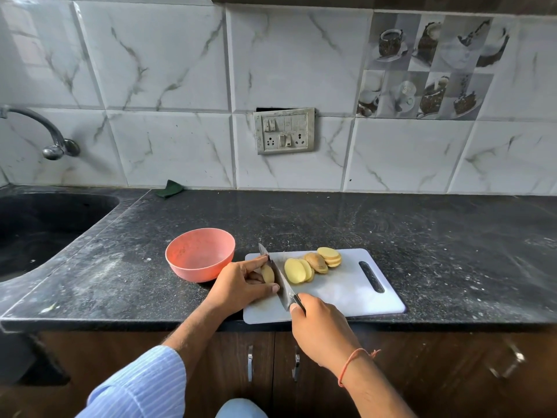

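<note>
Both hands at potato (267, 273): left (241, 285) pinches it, right (319, 324) grips knife (275, 274).

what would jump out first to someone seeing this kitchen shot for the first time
The eye goes first to the white cutting board at the counter's front edge, where the right hand grips a knife with its blade set against a potato piece that the left hand holds. Pale yellow potato slices lie fanned on the board right of the blade, and a pink bowl stands on the dark counter just left of the board.
</note>
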Tool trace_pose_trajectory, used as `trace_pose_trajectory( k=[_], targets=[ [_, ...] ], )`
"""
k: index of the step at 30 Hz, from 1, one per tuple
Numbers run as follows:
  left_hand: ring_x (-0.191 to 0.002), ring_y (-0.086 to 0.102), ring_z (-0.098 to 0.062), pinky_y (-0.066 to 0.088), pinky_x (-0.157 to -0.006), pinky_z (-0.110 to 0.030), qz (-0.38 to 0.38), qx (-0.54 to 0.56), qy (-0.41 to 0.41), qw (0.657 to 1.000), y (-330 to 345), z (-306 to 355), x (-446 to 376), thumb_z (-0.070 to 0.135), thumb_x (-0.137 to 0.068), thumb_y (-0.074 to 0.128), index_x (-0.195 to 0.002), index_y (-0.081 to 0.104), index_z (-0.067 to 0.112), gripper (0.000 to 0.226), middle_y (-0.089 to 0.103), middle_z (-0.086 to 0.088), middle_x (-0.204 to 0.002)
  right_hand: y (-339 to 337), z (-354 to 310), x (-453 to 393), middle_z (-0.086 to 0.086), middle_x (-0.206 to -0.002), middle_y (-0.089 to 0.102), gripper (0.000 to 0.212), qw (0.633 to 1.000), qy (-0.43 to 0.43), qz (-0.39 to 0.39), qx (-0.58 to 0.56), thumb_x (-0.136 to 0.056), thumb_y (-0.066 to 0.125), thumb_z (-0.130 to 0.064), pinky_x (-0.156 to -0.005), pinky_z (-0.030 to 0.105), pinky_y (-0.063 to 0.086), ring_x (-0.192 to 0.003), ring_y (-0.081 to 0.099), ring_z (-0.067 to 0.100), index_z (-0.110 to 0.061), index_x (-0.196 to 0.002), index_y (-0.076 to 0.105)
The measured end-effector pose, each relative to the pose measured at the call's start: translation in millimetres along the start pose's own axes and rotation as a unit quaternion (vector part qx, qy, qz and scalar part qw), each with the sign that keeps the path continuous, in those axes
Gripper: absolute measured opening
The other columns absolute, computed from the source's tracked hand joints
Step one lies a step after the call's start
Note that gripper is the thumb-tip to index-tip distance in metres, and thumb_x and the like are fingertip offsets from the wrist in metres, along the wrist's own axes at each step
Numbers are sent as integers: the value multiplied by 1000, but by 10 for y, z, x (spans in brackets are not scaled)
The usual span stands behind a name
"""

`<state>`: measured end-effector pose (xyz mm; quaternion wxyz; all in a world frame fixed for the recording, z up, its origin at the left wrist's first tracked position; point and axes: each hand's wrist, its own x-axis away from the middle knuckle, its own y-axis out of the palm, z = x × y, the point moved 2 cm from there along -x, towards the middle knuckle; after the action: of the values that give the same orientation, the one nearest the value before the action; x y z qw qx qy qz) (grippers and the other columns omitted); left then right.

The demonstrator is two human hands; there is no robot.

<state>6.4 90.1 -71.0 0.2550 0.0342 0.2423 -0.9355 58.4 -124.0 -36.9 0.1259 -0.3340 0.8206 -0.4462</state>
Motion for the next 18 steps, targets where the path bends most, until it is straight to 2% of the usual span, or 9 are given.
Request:
trace_pose_trajectory(
  k=[4, 6, 8, 10, 12, 13, 15, 18],
  targets=[
    [-93, 70, -8, 58, -96, -29, -26, 63, 0, 998, -41, -49, -16, 13, -81, 92, -151, 57, 14, 78, 79, -13, -104, -1, -3, -13, -1, -118, 69, 33, 1000, 0, 3, -1, -110, 36, -44, -86, 36, 52, -106, 64, 19, -26, -127, 59],
    [-90, 68, -7, 58, -91, -26, -18, 47, -5, 999, -35, -59, -20, 11, -84, 89, -149, 59, 14, 72, 80, -7, -101, -2, -2, -17, 0, -117, 69, 32, 1000, -2, 6, 6, -110, 36, -43, -87, 38, 51, -106, 63, 20, -26, -122, 59],
    [-92, 68, -5, 58, -95, -28, -19, 32, -13, 999, -28, -54, -29, 15, -86, 88, -148, 60, 17, 68, 81, 0, -102, -7, -5, -15, 0, -117, 69, 31, 1000, -2, 8, 8, -110, 35, -43, -86, 38, 50, -105, 63, 21, -25, -119, 59],
    [-107, 67, 1, 52, -107, -27, -20, 16, -5, 1000, -34, -45, -35, 20, -87, 88, -140, 67, 26, 57, 81, 8, -109, -15, -13, -1, 0, -118, 69, 31, 1000, -4, 9, 8, -110, 35, -42, -84, 37, 49, -106, 62, 21, -26, -121, 60],
    [-130, 53, 11, 38, -116, -15, -8, -23, 20, 999, -45, -26, -47, 26, -88, 87, -131, 70, 36, 48, 72, 19, -130, -21, -16, 12, -1, -118, 69, 31, 1000, -4, 10, 7, -110, 35, -43, -86, 38, 51, -106, 63, 20, -27, -122, 59],
    [-134, 49, 13, 36, -114, -9, 7, -56, 30, 998, -41, -15, -50, 31, -89, 86, -136, 69, 35, 50, 63, 21, -141, -23, -11, 17, -2, -117, 69, 31, 1000, -4, 12, 5, -111, 35, -43, -87, 38, 53, -105, 63, 19, -27, -122, 59],
    [-124, 57, 7, 44, -104, -10, 35, -127, 50, 990, 12, -4, -32, 43, -91, 81, -146, 63, 32, 59, 56, 19, -144, -38, 0, 30, -3, -113, 68, 30, 1000, -2, 12, 2, -111, 35, -42, -86, 36, 54, -102, 63, 17, -27, -121, 59],
    [-110, 53, -5, 49, -97, -23, 70, -246, 92, 962, 139, -9, 25, 59, -96, 67, -153, 53, 39, 62, 53, 16, -126, -71, 28, 48, -3, -114, 68, 32, 1000, 2, 11, 1, -111, 35, -43, -78, 32, 50, -101, 62, 16, -26, -124, 59]
  ],
)
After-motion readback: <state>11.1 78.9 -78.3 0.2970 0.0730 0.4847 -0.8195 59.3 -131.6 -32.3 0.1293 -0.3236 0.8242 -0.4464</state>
